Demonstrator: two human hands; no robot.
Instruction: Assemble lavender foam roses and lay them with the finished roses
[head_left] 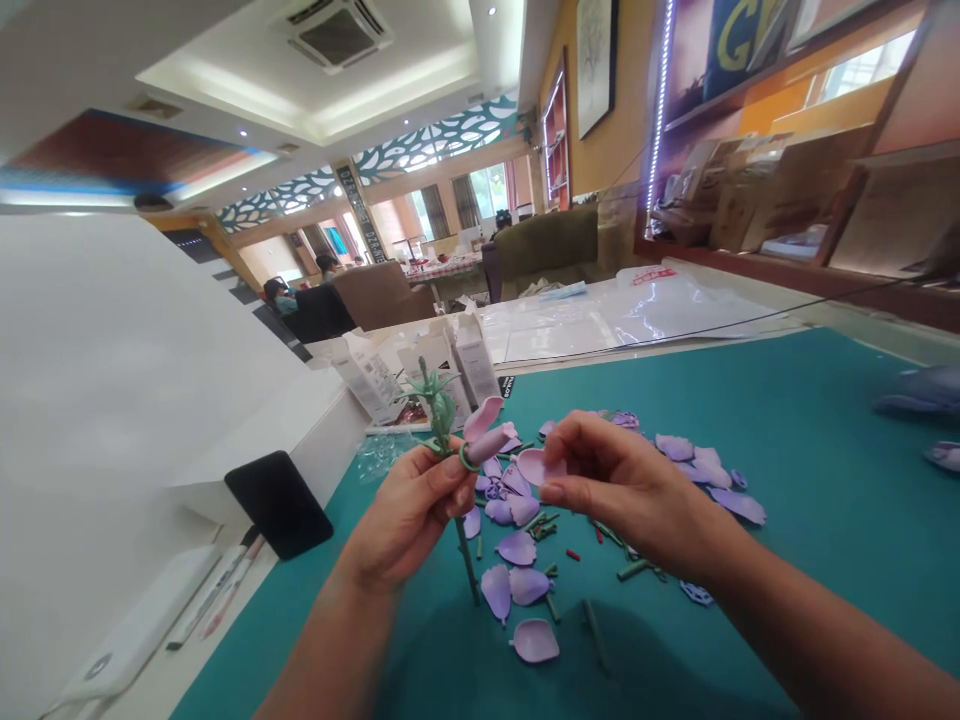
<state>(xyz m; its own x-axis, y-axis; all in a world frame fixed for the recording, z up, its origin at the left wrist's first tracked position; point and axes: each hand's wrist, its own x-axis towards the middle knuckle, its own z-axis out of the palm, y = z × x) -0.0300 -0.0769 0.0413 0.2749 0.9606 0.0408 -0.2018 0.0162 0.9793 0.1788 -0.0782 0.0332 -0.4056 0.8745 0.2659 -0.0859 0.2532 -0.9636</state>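
Note:
My left hand (409,510) is closed around a green plastic flower stem (466,565), which stands roughly upright with green leaves (441,402) at its top. From the same fingers a partly built pink-purple flower head (489,446) points right, one petal sticking up and a green ring at its base. In my right hand (626,485), thumb and fingers pinch a single pale purple petal (531,466), a short distance right of the flower head. Loose purple petals (517,547) and short green stem pieces (544,525) lie below and behind both hands.
A green mat (810,430) covers the table. More petals (739,505) lie at right, with purple pieces (922,390) at the far right edge. Opened white boxes (474,360) and crumpled clear plastic (386,457) are behind. A black tablet-like slab (277,505) is at left.

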